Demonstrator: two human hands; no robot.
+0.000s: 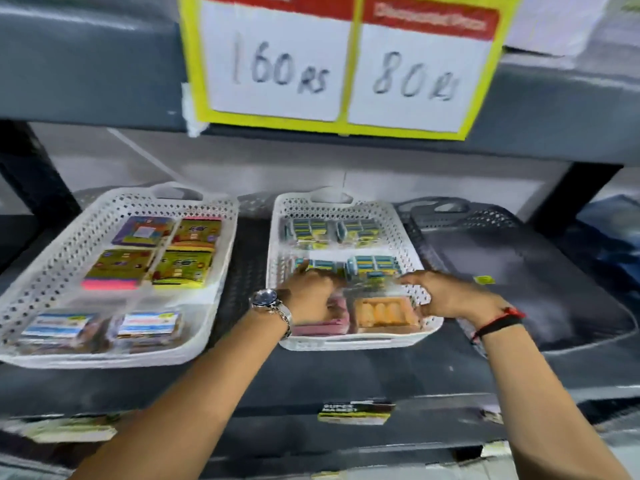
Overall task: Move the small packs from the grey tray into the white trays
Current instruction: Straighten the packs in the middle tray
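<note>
Head view: both hands over middle white tray point(420, 265).
Left hand point(311, 292): fingers curled on teal pack point(320, 266).
Right hand point(446, 294): grip unclear.
Risk: crowded packs could get nudged askew.

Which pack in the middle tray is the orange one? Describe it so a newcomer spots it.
Under the yellow price sign stands the middle white perforated plastic tray. The clear pack of orange pieces lies in its near right corner, beside the right hand. The neighbouring packs are teal-and-yellow or pink.
</note>
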